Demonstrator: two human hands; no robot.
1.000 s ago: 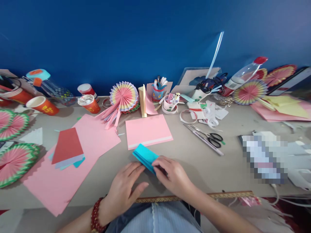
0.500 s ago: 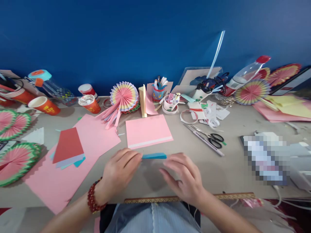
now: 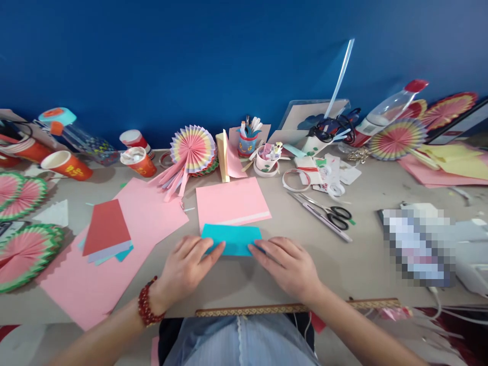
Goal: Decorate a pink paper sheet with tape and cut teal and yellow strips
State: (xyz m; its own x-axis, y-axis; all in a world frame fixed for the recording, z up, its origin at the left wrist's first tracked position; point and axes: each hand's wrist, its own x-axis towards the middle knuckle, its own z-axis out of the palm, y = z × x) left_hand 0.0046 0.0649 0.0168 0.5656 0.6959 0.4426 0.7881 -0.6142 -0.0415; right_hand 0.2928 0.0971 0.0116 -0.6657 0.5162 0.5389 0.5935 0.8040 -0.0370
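Observation:
A sheet of bright blue paper is spread between my two hands near the front of the table, its broad face turned up toward me. My left hand grips its left end, thumb on the near edge and fingers at the side. At the right end my right hand pinches the near corner in the same way. Just behind the blue sheet, and partly covered by it, lies a pink sheet with a pale strip along its near edge.
Scissors and a pale utility knife lie to the right, beyond them a tape roll. On the left, red paper rests on a large pink sheet. Paper fans, cups and a bottle line the blue wall.
The blue paper, seen before as a narrow folded strip edge-on, now shows a wide flat face. My right hand, earlier with its thumb apart, has closed on the right corner.

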